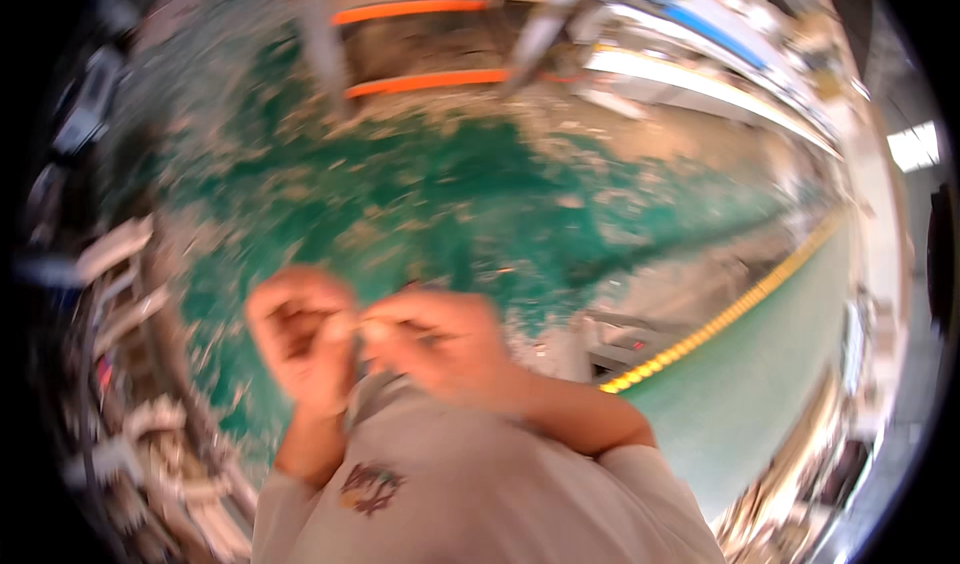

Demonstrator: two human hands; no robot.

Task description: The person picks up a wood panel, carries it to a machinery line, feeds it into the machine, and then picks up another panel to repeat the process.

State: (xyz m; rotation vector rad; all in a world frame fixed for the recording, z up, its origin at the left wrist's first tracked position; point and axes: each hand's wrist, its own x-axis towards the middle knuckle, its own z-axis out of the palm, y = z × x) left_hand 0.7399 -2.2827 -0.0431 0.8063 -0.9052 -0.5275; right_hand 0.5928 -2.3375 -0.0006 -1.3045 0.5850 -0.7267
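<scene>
Both hands pinching one tiny pale item at chest height, heavy blur.
Left hand (300, 339) and right hand (440, 344) meet fingertip to fingertip on the small whitish object (358, 326), above the grey shirt (470, 494); worn green floor (450, 204) beyond.

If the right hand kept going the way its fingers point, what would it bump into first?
Most likely the left hand. The right hand points leftward, fingertips nearly meeting it around something small and pale; blur hides the exact gap.

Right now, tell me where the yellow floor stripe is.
In the head view the yellow floor stripe runs diagonally at right, beyond the right hand, between worn green floor and smoother pale-green floor.
</scene>
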